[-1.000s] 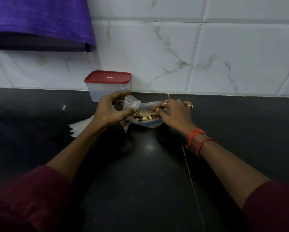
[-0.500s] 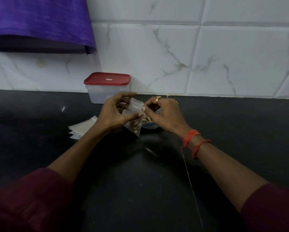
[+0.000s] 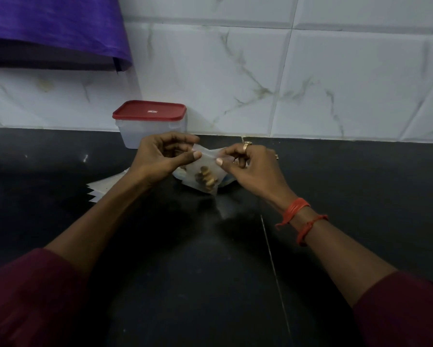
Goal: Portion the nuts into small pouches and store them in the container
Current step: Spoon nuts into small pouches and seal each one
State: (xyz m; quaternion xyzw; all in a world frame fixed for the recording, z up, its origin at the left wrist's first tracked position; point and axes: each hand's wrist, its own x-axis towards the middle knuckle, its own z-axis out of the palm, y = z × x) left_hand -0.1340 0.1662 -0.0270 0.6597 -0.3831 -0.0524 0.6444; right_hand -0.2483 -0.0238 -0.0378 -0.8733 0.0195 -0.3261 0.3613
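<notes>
We hold a pouch [image 3: 205, 169] of nuts [image 3: 205, 178].
Our left hand [image 3: 160, 159] and right hand [image 3: 253, 166] each pinch its top edge.

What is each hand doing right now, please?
Left hand: pinches the pouch at its top.
Right hand: pinches the same pouch's top.

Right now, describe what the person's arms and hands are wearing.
Both arms wear dark maroon sleeves, the left sleeve and the right sleeve, leaving the forearms bare. The right wrist carries two orange-red thread bands. The right hand has a gold-coloured ring on one finger and a second small ring further right. The left hand shows no jewellery.
</notes>
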